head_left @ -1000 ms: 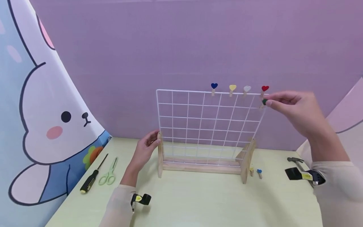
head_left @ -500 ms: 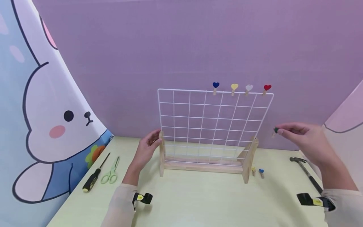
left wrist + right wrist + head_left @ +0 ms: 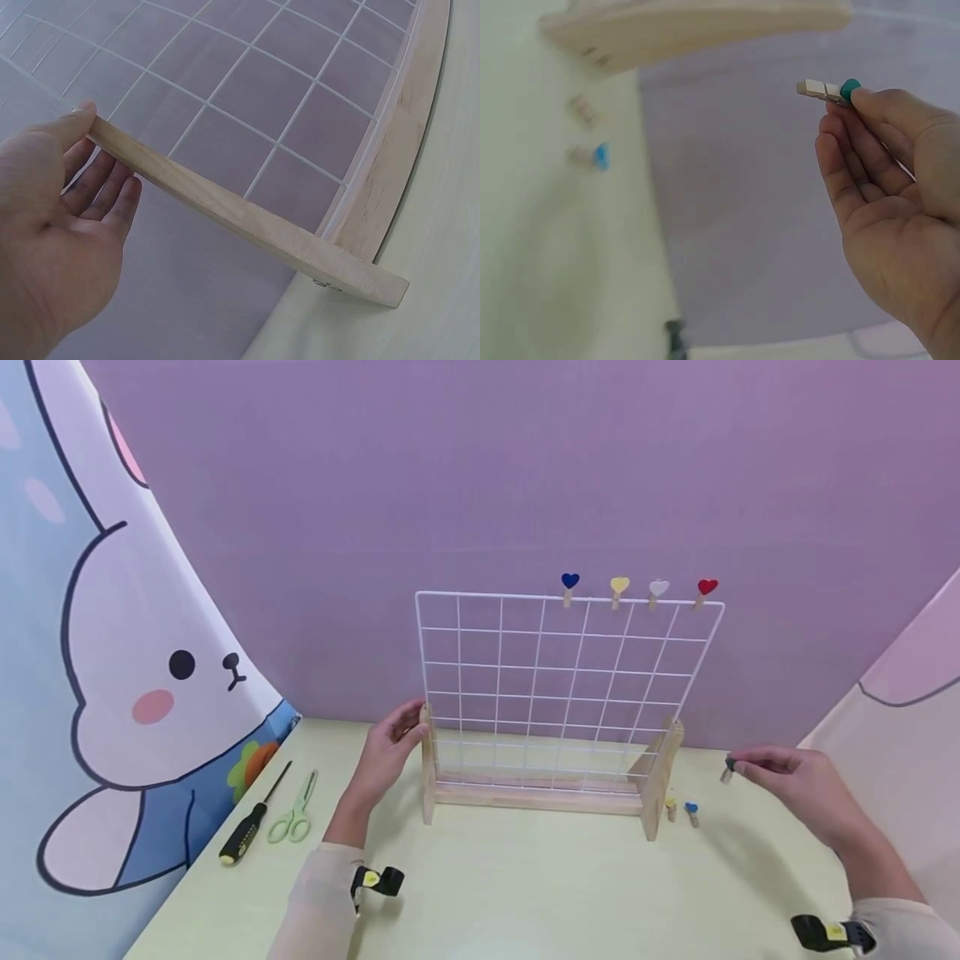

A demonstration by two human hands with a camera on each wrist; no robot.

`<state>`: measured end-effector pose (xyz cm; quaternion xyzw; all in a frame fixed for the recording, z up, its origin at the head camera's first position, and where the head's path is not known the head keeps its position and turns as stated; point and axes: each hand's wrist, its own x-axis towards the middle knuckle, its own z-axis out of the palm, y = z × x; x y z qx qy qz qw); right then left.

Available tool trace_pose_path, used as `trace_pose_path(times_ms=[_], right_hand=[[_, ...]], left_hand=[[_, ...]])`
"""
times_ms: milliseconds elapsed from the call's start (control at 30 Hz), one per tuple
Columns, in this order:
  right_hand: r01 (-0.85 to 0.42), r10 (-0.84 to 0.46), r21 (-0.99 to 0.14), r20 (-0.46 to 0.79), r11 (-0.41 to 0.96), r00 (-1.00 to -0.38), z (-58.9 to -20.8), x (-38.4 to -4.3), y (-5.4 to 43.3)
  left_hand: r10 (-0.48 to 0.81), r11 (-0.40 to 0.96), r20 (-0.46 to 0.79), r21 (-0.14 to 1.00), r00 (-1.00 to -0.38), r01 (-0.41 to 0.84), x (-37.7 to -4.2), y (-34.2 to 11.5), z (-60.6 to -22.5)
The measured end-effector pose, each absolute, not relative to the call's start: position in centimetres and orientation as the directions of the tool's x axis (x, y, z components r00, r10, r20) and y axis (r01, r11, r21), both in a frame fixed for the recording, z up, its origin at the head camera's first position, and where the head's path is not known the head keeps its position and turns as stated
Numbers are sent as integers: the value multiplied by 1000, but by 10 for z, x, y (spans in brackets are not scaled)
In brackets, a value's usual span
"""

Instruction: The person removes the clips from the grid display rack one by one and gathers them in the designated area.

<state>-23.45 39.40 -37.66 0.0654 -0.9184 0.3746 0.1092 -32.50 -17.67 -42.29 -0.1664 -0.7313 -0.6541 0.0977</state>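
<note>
A white wire grid (image 3: 555, 667) stands upright in a wooden stand (image 3: 536, 800). Clipped along its top edge are clothespins with heart heads: dark blue (image 3: 570, 581), yellow (image 3: 619, 585), white (image 3: 658, 588) and red (image 3: 707, 587). My left hand (image 3: 386, 756) holds the top of the stand's left wooden upright (image 3: 247, 214) between thumb and fingers. To the right of the stand, my right hand (image 3: 802, 789) pinches a small wooden clothespin (image 3: 821, 90) by its green head. That clothespin is clear of the grid.
On the table (image 3: 540, 885), a yellow clothespin (image 3: 671, 810) and a blue heart clothespin (image 3: 692, 813) lie beside the stand's right foot. A screwdriver (image 3: 243, 835) and green scissors (image 3: 292, 818) lie at left. The right wrist view catches a dark hammer end (image 3: 675, 337).
My right hand has moved away from the grid's top right corner, down and to the right, carrying the green clothespin. The left hand keeps its hold on the stand.
</note>
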Motion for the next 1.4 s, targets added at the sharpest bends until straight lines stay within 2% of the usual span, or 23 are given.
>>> trace_pose_path(times_ms=[300,467,667,1067,1400], right_hand=[[-119,-54,-665,118,737,-992,-432,-245,407],[-115,-70,-620,96,776,-993,-451,-251,409],[-138,-91,-615,106,777,-990,-465,-260,412],[-34,-36,-643,11,765,-999,-480,-270,418],[-63,-33,-621,59,781,-998,-487,-272,417]], left_hand=[[116,79,367,923,-923,377,-326,-177,-423],[111,90,356,926,-928,366,-325,-177,-423],[110,94,360,924,-926,371,-326,-177,-422],[106,100,345,929,-932,356,-325,-177,-424],[111,98,350,927,-930,361,-324,-177,-422]])
